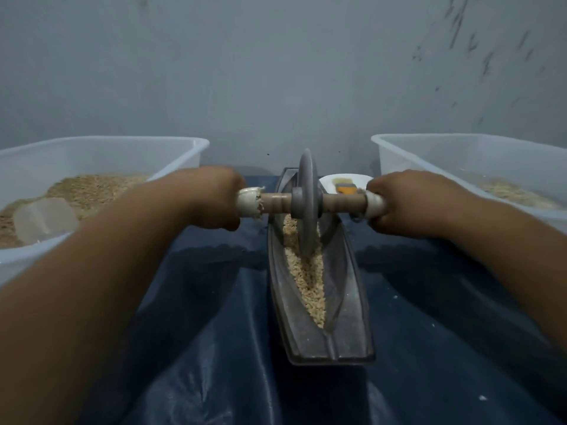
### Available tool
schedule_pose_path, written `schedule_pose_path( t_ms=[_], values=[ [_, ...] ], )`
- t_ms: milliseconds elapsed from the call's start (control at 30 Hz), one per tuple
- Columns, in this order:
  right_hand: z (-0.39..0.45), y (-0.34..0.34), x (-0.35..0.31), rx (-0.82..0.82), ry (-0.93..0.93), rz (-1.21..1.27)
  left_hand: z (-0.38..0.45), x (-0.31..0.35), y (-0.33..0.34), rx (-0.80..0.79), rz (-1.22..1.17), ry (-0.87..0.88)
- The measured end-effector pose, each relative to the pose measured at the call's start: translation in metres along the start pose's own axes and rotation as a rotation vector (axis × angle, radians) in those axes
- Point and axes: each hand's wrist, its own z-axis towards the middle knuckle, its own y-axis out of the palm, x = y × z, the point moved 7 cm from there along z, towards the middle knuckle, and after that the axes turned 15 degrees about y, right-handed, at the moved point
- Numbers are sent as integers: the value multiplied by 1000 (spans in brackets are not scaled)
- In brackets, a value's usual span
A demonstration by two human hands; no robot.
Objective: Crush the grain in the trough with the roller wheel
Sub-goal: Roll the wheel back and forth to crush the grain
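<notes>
A grey boat-shaped metal trough (pixel 346 317) lies lengthwise in front of me on a dark blue cloth. Pale crushed grain (pixel 310 283) fills its central groove. The grey roller wheel (pixel 306 207) stands upright in the far half of the trough, its rim down in the grain. A wooden axle (pixel 276 203) runs through the wheel, with white wrapped grips at both ends. My left hand (pixel 211 197) grips the left end and my right hand (pixel 408 204) grips the right end.
A clear plastic tub (pixel 101 145) at the left holds grain and a translucent scoop (pixel 46 219). Another clear tub (pixel 460 141) at the right holds paler grain. Behind the wheel sits a white dish (pixel 346 179) with an orange-handled brush (pixel 345 188). A grey wall stands close behind.
</notes>
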Motion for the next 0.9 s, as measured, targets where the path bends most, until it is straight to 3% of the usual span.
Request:
schedule_pose_path(
  t_ms=[133, 233, 300, 433, 500, 600, 700, 767, 867, 900],
  values=[
    [-18, 7, 8, -527, 49, 86, -16, 7, 0, -283, -84, 38],
    [-31, 9, 6, -700, 45, 145, -17, 14, -2, -316, -65, 67],
    [-22, 15, 2, -553, 47, 161, -12, 14, -4, -225, -41, 54],
    [-2, 10, -3, 0, 43, 89, -3, 11, -11, 29, 5, 25],
    [-1, 9, -3, -43, 25, 72, -4, 8, -6, -45, -24, 12],
    [-12, 6, 0, -397, 18, 87, -13, 5, 4, -301, -52, 9],
    [-27, 1, 2, -585, 52, 130, -17, 4, 7, -366, -55, 15],
    [-22, 5, 0, -467, 60, 97, -12, 2, 8, -283, -67, 10],
    [-5, 1, -9, -53, 28, -27, -2, 1, 3, -79, -63, 9],
    [-3, 0, -10, -4, 17, -38, -2, 1, 2, -68, -60, 7]
  ],
)
